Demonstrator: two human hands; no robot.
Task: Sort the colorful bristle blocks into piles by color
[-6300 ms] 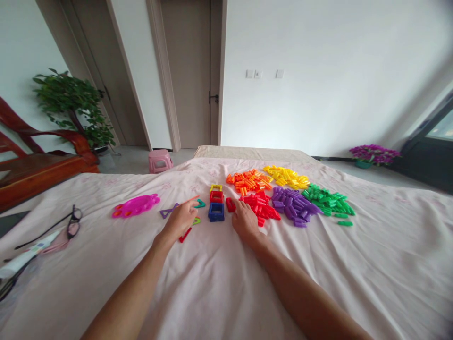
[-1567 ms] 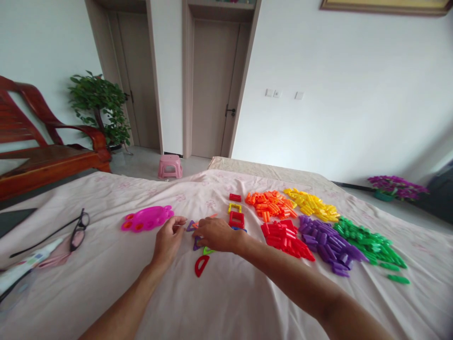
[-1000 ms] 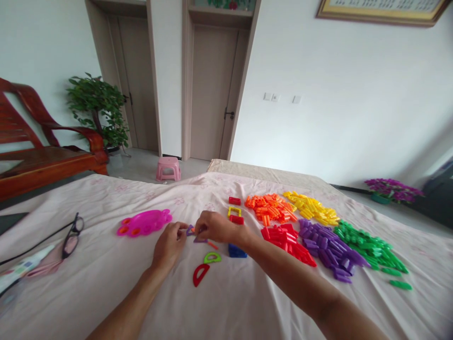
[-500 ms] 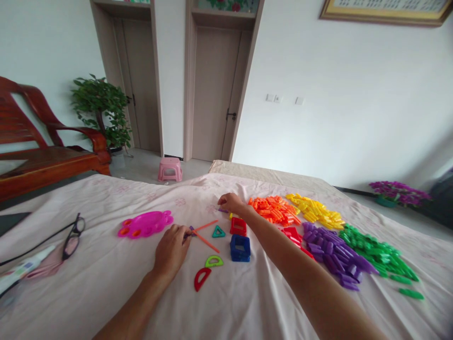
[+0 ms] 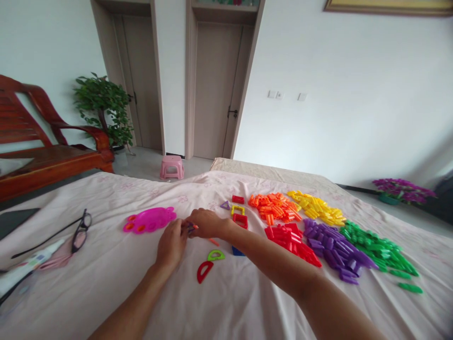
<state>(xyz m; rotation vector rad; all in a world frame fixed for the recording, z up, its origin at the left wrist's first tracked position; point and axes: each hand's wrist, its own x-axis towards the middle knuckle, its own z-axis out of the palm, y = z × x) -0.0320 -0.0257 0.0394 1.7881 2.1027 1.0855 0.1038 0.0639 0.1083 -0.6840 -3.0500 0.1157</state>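
Observation:
My left hand (image 5: 172,242) and my right hand (image 5: 206,223) meet over the pink sheet (image 5: 106,283), fingers pinched together on thin orange sticks (image 5: 213,242). Just below them lie a green half-circle (image 5: 215,255) and a red half-circle (image 5: 204,271). A blue square frame (image 5: 235,251) is partly hidden behind my right forearm. A small purple triangle (image 5: 225,205) sits beside a yellow square (image 5: 238,210) and red squares (image 5: 240,220). The pink tray (image 5: 150,220) lies left of my hands.
Sorted piles of pieces lie to the right: orange (image 5: 274,208), yellow (image 5: 316,206), red (image 5: 292,237), purple (image 5: 332,248), green (image 5: 378,248). Glasses (image 5: 80,231) and a tube (image 5: 30,264) rest at far left. A wooden bench (image 5: 49,156), plant and pink stool (image 5: 172,166) stand beyond.
My right hand set a purple triangle beside the yellow square, then came back left to join my left hand at the orange sticks. The teal triangle is now hidden by my hands.

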